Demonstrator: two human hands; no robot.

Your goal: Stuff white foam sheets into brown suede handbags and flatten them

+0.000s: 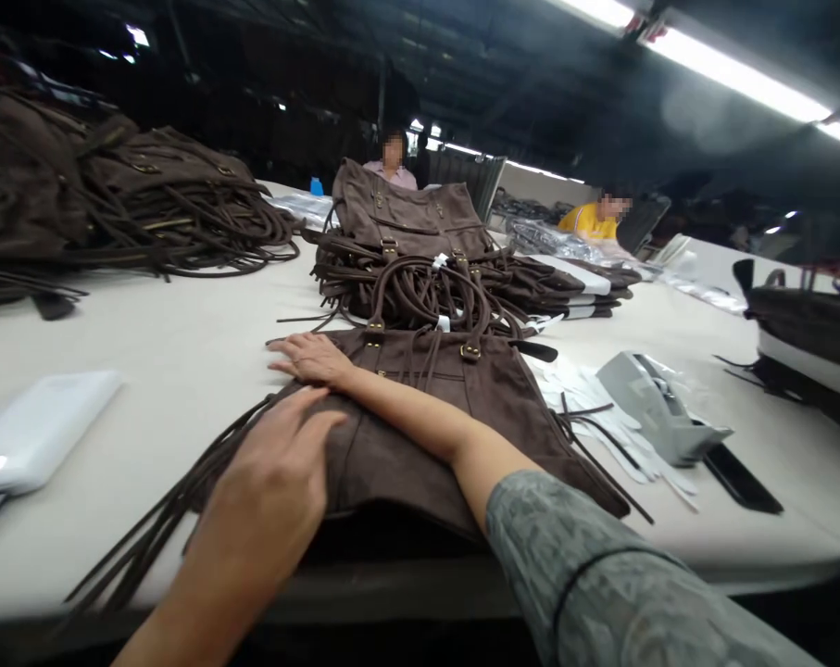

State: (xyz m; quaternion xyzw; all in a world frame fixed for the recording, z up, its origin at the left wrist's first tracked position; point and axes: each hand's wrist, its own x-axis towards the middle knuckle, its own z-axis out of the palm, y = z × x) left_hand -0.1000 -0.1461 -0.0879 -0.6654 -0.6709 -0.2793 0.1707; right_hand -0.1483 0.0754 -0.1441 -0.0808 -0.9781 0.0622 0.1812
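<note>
A dark brown bag (392, 463) lies flat on the pale table (183, 343) right in front of you, its top edge turned away from you. Its handles (380, 296) reach past that edge toward more bags, and long dark cords (176, 491) trail off its left side.

Your right hand (310, 359) rests palm down on the bag's far left corner, fingers stretched out and grasping nothing that shows; your forearm crosses the bag, in a grey patterned sleeve (600, 556). Your left hand (273, 463), blurred, is at the bag's left side with thumb and forefinger parted. Its other fingers are hidden, so you cannot tell whether it has hold of anything.

Just right of the bag you have white flat pieces (600, 421), then a grey tape dispenser (652, 408) and a flat black object (743, 477). Well to its left is a white packet (44, 426).

Just beyond the bag sits a stack of brown bags (409, 218); a larger heap (148, 195) is to its far left. Farther beyond it, you see a person in yellow (586, 222) and another in a pale top (404, 176).
</note>
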